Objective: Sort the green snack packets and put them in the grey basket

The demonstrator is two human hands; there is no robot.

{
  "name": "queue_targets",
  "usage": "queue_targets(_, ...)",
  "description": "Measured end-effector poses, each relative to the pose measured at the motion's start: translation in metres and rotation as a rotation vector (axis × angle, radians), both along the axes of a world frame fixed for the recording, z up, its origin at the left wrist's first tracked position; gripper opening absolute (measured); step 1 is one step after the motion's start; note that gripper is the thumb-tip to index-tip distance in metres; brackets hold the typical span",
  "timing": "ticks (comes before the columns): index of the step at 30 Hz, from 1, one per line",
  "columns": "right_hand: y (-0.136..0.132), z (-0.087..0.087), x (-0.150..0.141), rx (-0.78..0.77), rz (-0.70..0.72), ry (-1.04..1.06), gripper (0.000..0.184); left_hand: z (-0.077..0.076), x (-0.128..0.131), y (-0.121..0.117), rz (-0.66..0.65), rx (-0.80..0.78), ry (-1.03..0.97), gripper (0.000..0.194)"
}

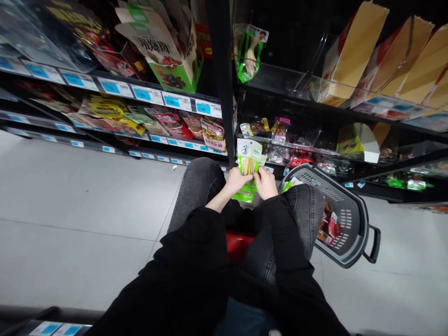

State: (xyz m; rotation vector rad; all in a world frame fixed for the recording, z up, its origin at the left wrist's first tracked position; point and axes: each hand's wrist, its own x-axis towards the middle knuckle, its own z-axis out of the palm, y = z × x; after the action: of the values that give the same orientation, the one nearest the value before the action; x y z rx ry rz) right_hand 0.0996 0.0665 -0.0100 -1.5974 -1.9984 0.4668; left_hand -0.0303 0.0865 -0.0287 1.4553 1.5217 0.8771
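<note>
Between my knees, both hands are closed on a green and white snack packet (250, 156) with pale yellow pieces showing through its clear window. My left hand (238, 181) grips its lower left side and my right hand (266, 182) its lower right, the thumbs close together in front. Just below the hands shows another green packet (245, 195); whether a hand also holds it I cannot tell. To the right of my right knee stands a grey shopping basket (353, 233) with red packets (329, 226) inside, partly hidden by my leg.
Black shelves with price labels (112, 87) run across the front. An open snack box (175, 60) stands at upper left, cardboard boxes (357, 51) at upper right. A green packet (249, 56) hangs over the shelf edge near the black upright (222, 70). Something red (238, 245) shows beneath me.
</note>
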Motion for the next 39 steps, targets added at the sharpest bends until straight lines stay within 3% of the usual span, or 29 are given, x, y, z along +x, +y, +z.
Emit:
queue_targets(4, 0.001, 0.001, 0.003, 0.006, -0.030, 0.010, 0.019, -0.001, -0.001, 0.000, 0.011, -0.022, -0.033, 0.020)
queue_targets(9, 0.002, 0.003, 0.008, 0.016, -0.137, 0.057, 0.024, -0.003, 0.000, -0.002, -0.095, -0.073, -0.080, 0.022)
queue_targets(13, 0.002, 0.002, 0.007, 0.004, -0.138, 0.060, 0.025, -0.003, 0.000, -0.003, -0.073, -0.068, -0.106, 0.020)
queue_targets(22, 0.000, 0.001, 0.004, 0.018, -0.055, -0.019, 0.022, -0.001, 0.001, -0.003, -0.063, -0.030, 0.068, 0.015)
queue_targets(30, 0.002, 0.002, 0.007, -0.037, -0.126, 0.045, 0.017, 0.002, 0.001, -0.003, -0.190, 0.057, 0.179, 0.019)
queue_targets(33, 0.005, 0.001, 0.013, -0.101, -0.172, 0.144, 0.019, 0.004, 0.001, -0.004, -0.226, 0.072, 0.106, 0.019)
queue_targets(39, 0.009, -0.008, 0.024, -0.265, -0.115, 0.397, 0.023, 0.002, -0.004, -0.004, -0.208, 0.003, 0.009, 0.022)
